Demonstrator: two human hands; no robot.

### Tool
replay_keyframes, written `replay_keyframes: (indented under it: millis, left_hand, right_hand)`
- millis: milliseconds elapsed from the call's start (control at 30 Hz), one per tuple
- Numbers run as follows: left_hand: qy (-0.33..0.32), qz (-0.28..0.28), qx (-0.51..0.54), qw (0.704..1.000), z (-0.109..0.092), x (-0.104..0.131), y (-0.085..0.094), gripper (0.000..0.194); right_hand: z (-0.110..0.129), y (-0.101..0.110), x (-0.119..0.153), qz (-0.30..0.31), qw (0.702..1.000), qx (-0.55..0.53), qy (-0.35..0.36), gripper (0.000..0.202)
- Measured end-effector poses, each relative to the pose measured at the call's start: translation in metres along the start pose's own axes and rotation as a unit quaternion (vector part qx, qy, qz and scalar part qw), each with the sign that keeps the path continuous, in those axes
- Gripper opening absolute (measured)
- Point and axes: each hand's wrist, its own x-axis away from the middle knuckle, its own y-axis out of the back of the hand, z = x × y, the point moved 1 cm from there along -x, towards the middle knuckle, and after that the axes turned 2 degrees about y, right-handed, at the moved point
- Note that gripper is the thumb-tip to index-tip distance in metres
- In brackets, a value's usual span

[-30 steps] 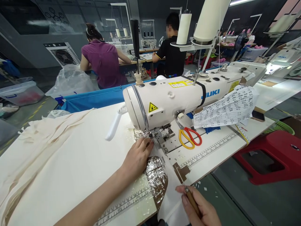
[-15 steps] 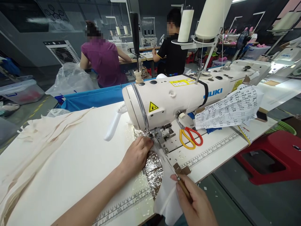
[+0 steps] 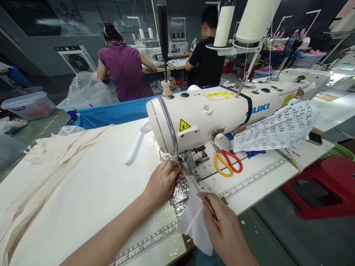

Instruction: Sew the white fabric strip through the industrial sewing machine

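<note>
A white sewing machine point(image 3: 194, 118) stands across the table. A strip of thin white fabric point(image 3: 196, 227) runs from its needle area point(image 3: 180, 159) down over the table's front edge. My left hand point(image 3: 162, 181) rests just left of the needle area, fingers bent and pinched on the fabric's upper end; the fingertips are partly hidden. In my right hand point(image 3: 227, 227) is an awl, its wooden handle point(image 3: 208, 207) gripped and its thin metal shaft point(image 3: 195, 184) pointing up the fabric toward the needle. Shiny silver foil point(image 3: 181, 195) covers the table between my hands.
Scissors with red and yellow handles point(image 3: 227, 162) lie right of the needle area. Off-white fabric pieces point(image 3: 55, 159) are spread on the left. Handwritten paper point(image 3: 274, 125) leans on the machine. Thread cones point(image 3: 224, 26) stand above. A red stool point(image 3: 321, 184) is at right; two people sit beyond.
My right hand has moved up and left, carrying the awl closer to the needle area. My left hand stays almost in place. The view has shifted slightly.
</note>
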Motion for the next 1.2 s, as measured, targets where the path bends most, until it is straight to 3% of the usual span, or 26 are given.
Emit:
replay_keyframes:
  millis: [133, 267, 600, 767, 967, 1100, 1200]
  left_hand:
    - [0.013, -0.008, 0.012, 1.000, -0.001, 0.001, 0.002, 0.037]
    - [-0.018, -0.018, 0.050, 0.998, -0.004, 0.001, 0.004, 0.032]
    - [-0.010, 0.009, -0.023, 1.000, -0.001, -0.001, 0.002, 0.031]
    - [0.001, 0.014, -0.022, 1.000, 0.000, 0.000, -0.001, 0.032]
    - [0.013, -0.011, 0.056, 0.998, 0.003, 0.000, -0.005, 0.032]
    - [0.056, 0.034, 0.042, 0.997, 0.002, -0.010, -0.007, 0.016]
    - [0.105, 0.051, 0.042, 0.992, 0.002, -0.017, -0.009, 0.023]
  right_hand:
    - [-0.001, -0.003, -0.006, 0.014, 1.000, 0.020, 0.001, 0.029]
    - [-0.003, -0.007, -0.009, 0.020, 0.999, 0.029, 0.005, 0.028]
    - [0.002, -0.012, -0.023, -0.007, 0.995, 0.089, 0.053, 0.029]
    - [0.003, -0.012, -0.023, 0.007, 0.995, 0.073, 0.067, 0.027]
    - [0.027, -0.010, -0.029, -0.005, 0.987, -0.063, 0.145, 0.027]
    - [0.049, -0.014, -0.034, -0.018, 0.975, -0.096, 0.199, 0.025]
    - [0.056, -0.016, -0.030, -0.030, 0.967, -0.084, 0.238, 0.025]
